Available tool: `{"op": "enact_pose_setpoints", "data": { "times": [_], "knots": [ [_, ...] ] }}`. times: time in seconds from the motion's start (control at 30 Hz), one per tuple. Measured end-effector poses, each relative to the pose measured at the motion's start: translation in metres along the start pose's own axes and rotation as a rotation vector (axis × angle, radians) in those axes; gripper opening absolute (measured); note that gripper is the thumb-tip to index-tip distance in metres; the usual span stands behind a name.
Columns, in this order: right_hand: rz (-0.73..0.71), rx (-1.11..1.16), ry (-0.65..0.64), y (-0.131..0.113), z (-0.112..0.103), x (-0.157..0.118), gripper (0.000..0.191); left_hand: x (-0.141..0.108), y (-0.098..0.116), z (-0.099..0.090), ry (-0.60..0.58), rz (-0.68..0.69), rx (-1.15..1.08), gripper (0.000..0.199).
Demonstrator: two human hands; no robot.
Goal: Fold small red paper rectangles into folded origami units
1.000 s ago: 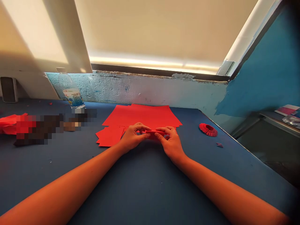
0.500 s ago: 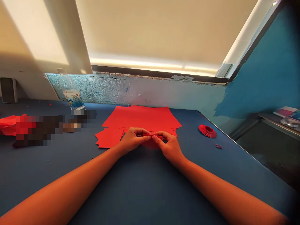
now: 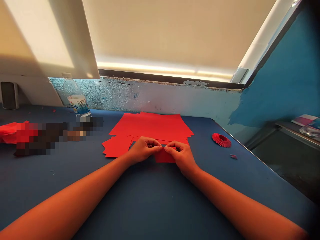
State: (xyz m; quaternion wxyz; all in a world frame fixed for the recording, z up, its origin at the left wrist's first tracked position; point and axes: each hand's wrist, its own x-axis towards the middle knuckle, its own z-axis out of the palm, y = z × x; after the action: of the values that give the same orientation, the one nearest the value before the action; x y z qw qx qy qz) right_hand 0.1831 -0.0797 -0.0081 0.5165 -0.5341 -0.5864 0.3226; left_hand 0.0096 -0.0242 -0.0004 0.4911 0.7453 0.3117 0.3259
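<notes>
A small piece of red paper (image 3: pixel 165 156) hangs between my two hands, just above the blue table (image 3: pixel 155 203). My left hand (image 3: pixel 145 149) pinches its upper left edge between thumb and fingers. The upper right edge is gripped by my right hand (image 3: pixel 182 156), its thumb close to the left one. Behind my hands lie large red paper sheets (image 3: pixel 151 125), with smaller cut red pieces (image 3: pixel 117 146) in front of them on the left. My fingers partly cover these sheets.
On the right are a ring of folded red paper pieces (image 3: pixel 221 140) and a small folded piece (image 3: pixel 233 156). A plastic bottle (image 3: pixel 78 103) stands at the back left. Crumpled red paper (image 3: pixel 10 132) and a blurred-out patch lie at left. A phone-like object (image 3: pixel 9 95) leans behind.
The red paper has turned from nearly edge-on to showing its flat face, hanging below my fingertips. My hands have barely shifted.
</notes>
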Motion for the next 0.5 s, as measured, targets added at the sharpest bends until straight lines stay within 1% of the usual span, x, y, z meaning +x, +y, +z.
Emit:
{"op": "enact_pose_setpoints", "data": {
  "times": [0.07,0.13,0.23,0.3,0.37,0.43,0.5],
  "knots": [
    [0.025,0.058,0.017,0.001,0.0,0.001,0.015,0.0,0.001,-0.003,0.022,-0.019,0.004,0.026],
    [0.056,0.141,0.063,0.002,0.001,0.002,0.013,0.0,0.002,-0.006,0.064,-0.037,-0.018,0.024],
    [0.093,0.258,0.134,0.003,0.0,0.005,0.011,0.002,0.0,-0.011,0.14,-0.036,-0.16,0.019],
    [0.087,0.259,0.121,0.004,0.0,0.006,0.011,0.003,-0.001,-0.011,0.162,-0.017,-0.249,0.017],
    [0.066,0.202,0.063,0.004,0.0,0.005,0.015,0.003,-0.001,-0.008,0.133,0.009,-0.239,0.018],
    [0.037,0.12,0.005,0.003,0.001,0.004,0.019,0.003,0.0,-0.004,0.066,0.026,-0.158,0.024],
    [0.019,0.05,-0.026,0.002,0.001,0.003,0.02,0.002,0.001,-0.002,0.011,0.022,-0.088,0.027]
  ]
}}
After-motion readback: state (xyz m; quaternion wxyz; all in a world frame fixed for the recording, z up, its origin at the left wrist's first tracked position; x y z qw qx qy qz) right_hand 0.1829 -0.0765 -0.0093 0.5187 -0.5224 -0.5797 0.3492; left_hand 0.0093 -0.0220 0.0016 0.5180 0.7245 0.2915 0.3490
